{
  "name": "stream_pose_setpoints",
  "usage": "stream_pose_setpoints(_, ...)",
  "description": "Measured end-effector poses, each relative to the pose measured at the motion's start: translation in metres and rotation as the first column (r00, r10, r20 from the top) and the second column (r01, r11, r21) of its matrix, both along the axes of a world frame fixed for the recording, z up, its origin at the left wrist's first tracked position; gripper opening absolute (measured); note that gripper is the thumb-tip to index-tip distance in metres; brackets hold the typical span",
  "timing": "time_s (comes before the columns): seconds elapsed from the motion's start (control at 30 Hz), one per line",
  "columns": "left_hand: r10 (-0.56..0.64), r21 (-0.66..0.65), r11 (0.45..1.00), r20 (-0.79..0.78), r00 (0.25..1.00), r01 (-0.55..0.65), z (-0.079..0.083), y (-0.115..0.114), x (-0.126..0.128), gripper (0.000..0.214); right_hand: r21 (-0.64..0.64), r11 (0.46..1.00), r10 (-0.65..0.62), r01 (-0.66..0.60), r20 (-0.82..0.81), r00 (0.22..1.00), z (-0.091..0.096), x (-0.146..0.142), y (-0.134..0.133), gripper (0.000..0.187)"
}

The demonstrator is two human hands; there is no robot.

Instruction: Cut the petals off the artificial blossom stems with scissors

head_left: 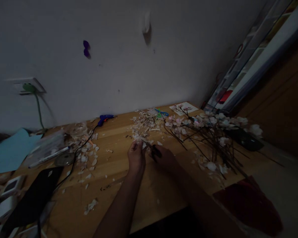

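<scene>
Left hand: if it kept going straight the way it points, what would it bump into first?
Probably the pile of petal scraps just beyond the left hand, then the wall; depth is hard to judge.

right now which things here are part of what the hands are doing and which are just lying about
In hand: left hand pinching a pale scrap; right hand holding a dark tool.

Lying about: glue gun, small scissors, flower branches, blue paper.

Both forearms are showing bare to the frame's edge, no sleeves in sight. Left hand [136, 158] and right hand [167, 159] are wearing no gloves; rings or watch indiscernible in the dimness.
</scene>
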State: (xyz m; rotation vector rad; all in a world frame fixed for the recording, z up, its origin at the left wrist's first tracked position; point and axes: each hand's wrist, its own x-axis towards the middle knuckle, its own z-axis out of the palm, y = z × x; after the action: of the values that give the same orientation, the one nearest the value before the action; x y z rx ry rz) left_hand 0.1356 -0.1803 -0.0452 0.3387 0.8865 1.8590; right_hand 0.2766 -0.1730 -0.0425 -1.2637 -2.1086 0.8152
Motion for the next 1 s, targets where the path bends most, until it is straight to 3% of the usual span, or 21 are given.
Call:
stream_pose_setpoints(0.2, -0.065, 0.01, 0.998, -0.039, 0.997, 0.065, -0.008, 0.0, 0.01, 0.04, 0.002, 1.0, -0.016, 0.016, -0.001, 1.0, -0.005, 0.001, 0.002, 0.018)
stream_pose_setpoints(0.33, -0.079, -0.048, 0.996, -0.239, 0.968, 0.069, -0.006, -0.002, 0.004, 0.034, -0.002, 1.0, -0.011, 0.011, 0.011, 1.0, -0.004, 0.001, 0.002, 0.017)
stream_pose_setpoints(0.5, -0.056, -0.067, 0.997, -0.533, 0.844, 0.024, 0.01, -0.004, -0.011, 0.031, -0.007, 1.0, -0.009, 0.009, 0.0, 1.0, 0.0, 0.0, 0.001, 0.023)
stream_pose_setpoints(0.6, -0.016, -0.047, 0.999, -0.683, 0.73, -0.022, 0.018, -0.006, -0.016, 0.033, -0.015, 1.0, 0.001, -0.001, -0.007, 1.0, 0.001, 0.0, 0.001, 0.022)
stream_pose_setpoints(0.73, -0.055, -0.099, 0.994, -0.793, 0.607, -0.04, 0.023, -0.01, -0.019, 0.036, 0.002, 1.0, 0.013, -0.013, -0.009, 1.0, 0.001, 0.0, 0.001, 0.021)
stream_pose_setpoints(0.87, -0.082, -0.096, 0.995, -0.783, 0.616, 0.009, 0.027, -0.011, -0.021, 0.036, 0.007, 1.0, -0.003, 0.002, 0.02, 1.0, 0.003, 0.0, 0.0, 0.021)
stream_pose_setpoints(1.0, -0.078, -0.059, 0.997, -0.631, 0.772, 0.053, 0.026, -0.008, -0.019, 0.046, -0.017, 0.999, -0.031, 0.031, 0.042, 0.999, 0.002, -0.001, 0.001, 0.021)
